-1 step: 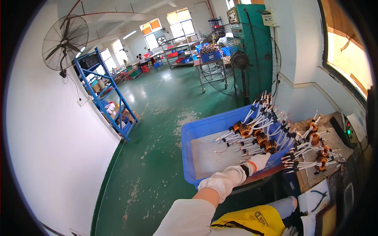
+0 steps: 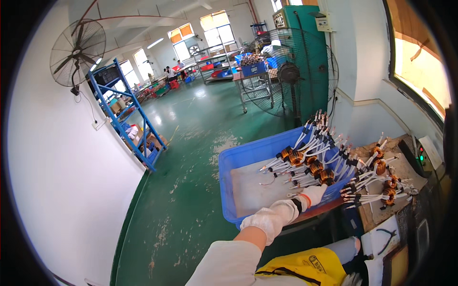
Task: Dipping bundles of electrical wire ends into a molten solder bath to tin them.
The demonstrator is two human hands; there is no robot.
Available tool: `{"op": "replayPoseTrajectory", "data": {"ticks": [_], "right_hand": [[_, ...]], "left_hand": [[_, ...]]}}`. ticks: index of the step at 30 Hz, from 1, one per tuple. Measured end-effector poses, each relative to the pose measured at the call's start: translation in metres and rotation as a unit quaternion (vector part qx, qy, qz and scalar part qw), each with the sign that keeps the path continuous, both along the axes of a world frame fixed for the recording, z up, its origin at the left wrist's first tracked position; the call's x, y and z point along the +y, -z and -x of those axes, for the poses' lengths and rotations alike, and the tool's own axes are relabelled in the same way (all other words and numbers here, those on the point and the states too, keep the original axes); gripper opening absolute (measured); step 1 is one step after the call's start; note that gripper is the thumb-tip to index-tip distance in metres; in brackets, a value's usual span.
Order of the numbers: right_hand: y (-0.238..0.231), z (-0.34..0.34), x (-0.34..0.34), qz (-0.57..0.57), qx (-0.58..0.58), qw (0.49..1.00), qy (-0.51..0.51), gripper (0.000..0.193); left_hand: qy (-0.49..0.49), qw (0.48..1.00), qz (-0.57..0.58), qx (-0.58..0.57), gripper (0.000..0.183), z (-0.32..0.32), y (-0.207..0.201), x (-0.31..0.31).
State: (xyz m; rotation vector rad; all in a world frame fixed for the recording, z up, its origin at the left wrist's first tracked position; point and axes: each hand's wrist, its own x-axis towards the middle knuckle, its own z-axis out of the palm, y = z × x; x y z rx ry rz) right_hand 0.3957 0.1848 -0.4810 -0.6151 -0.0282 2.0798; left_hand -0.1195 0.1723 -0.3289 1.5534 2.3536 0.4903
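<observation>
Left hand (image 2: 312, 195): at blue bin's (image 2: 260, 150) near rim, fingers' grip unclear
Right hand (image 2: 352, 280): mostly cut off, can't tell
Coils (image 2: 327, 178): in bin, beside left fingers
More coils (image 2: 380, 167): on surface (image 2: 366, 217), right of left fingers

Whether the white-gloved left hand (image 2: 312, 196) grips the rectangular blue plastic bin (image 2: 226, 190) is unclear; below that hand, the frame's edge crops the pale-gloved right hand (image 2: 352, 280)

Dark emblem (image 2: 316, 263) on yellow cloth (image 2: 291, 265); too small to read.
</observation>
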Motion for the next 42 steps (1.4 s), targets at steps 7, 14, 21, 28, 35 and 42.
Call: {"op": "replayPoseTrajectory", "data": {"ticks": [7,14,21,28,35,42], "right_hand": [[-0.009,0.005,-0.005,0.078,-0.038,0.993,0.085,0.035],[0.009,-0.009,-0.011,0.059,-0.019,0.996,0.066,0.042],[0.035,-0.009,-0.024,0.0,-0.015,0.991,0.13,0.034],[-0.038,0.034,-0.033,-0.004,0.009,0.995,0.096,0.035],[-0.047,0.028,-0.037,0.053,0.068,0.991,0.102,0.029],[-0.016,0.027,-0.037,0.055,0.102,0.988,0.102,0.029]], "left_hand": [[-0.002,0.998,0.027,0.062,0.027,0.005,0.007,0.013],[-0.078,0.968,-0.022,0.238,0.025,0.01,0.035,0.025],[-0.044,0.971,0.02,0.236,0.018,0.0,0.014,0.029],[0.021,0.969,0.126,0.211,0.041,0.013,-0.037,0.004],[0.22,0.918,-0.211,0.254,0.063,-0.037,-0.051,0.057],[0.265,0.961,-0.065,-0.045,0.05,-0.107,-0.074,0.155]]}}
